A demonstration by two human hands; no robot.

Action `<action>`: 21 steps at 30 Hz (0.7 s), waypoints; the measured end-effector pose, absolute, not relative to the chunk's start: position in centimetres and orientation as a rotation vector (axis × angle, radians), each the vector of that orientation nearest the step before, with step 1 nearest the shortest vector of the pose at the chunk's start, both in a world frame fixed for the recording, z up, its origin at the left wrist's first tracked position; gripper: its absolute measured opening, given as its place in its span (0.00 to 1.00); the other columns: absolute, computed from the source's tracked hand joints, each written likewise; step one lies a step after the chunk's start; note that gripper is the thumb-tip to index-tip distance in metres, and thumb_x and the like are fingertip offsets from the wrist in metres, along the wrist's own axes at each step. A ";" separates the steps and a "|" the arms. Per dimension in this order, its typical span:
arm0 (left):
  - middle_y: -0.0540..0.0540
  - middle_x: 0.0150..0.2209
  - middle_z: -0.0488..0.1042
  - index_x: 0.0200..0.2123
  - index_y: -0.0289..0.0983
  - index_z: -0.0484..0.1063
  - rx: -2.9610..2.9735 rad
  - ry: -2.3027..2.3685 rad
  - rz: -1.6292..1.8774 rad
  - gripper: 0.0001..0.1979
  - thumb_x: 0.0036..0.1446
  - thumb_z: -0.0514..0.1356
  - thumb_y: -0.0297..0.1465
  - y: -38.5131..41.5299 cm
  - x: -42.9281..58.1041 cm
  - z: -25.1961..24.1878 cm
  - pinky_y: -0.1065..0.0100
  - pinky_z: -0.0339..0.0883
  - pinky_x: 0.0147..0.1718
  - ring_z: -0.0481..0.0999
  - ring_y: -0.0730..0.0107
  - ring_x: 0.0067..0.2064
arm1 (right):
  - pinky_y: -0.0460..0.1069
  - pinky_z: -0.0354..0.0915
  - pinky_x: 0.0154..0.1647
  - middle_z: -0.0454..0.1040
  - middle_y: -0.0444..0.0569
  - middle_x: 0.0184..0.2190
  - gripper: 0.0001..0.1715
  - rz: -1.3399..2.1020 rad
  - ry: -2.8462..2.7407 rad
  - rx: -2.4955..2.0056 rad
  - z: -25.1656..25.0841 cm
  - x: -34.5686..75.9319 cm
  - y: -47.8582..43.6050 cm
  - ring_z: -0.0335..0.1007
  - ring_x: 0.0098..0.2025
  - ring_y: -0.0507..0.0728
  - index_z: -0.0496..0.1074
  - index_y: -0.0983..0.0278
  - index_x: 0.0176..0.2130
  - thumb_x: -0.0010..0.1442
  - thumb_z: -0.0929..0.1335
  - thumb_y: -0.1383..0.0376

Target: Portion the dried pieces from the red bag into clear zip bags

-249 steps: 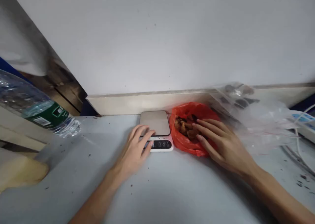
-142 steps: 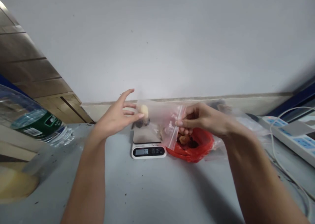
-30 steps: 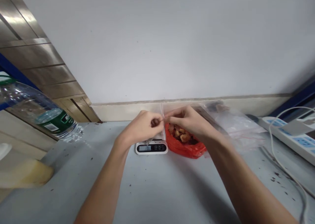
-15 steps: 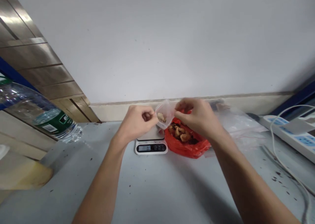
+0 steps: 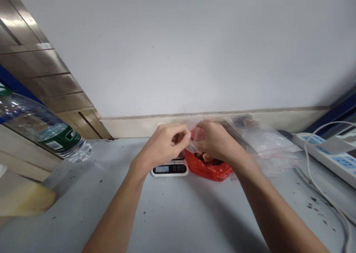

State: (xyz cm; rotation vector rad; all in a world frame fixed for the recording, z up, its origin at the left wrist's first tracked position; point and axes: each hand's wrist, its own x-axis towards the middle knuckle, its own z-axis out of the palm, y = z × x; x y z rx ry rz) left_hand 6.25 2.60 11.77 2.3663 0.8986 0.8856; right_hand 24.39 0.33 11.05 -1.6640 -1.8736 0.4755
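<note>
My left hand (image 5: 171,141) is closed, pinching the edge of a small clear plastic bag (image 5: 193,146) between thumb and fingertips. On the other side of that bag my right hand (image 5: 213,138) is closed on it too, its fingertips partly hidden. Under my left hand sits a white digital scale (image 5: 170,170), its display lit and most of its plate covered by the hand. Right beside the scale, a red plastic bag (image 5: 208,173) stands open with brown dried pieces (image 5: 206,157) in it, partly behind my right hand.
A water bottle (image 5: 52,130) and a yellowish container (image 5: 27,197) are at the left. Clear plastic bags (image 5: 267,141) lie right of the red bag. Further right are a white power strip (image 5: 328,154) and a cable (image 5: 319,186). A wall (image 5: 178,52) rises behind.
My hands have come closer together, the left moving right. The small bag's pieces, visible before, are now hidden. The scale's reading has changed from 0.0 to about 24.
</note>
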 end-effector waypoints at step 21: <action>0.44 0.37 0.86 0.36 0.38 0.85 1.418 0.956 1.104 0.16 0.46 0.76 0.40 6.2 8.7 10.0 0.63 0.76 0.42 0.83 0.60 0.42 | 0.51 0.67 0.23 0.77 0.48 0.19 0.21 0.804 -2.087 -1.722 15.7 34.6 -3.6 0.75 0.22 0.58 0.82 0.60 0.31 0.59 0.70 0.47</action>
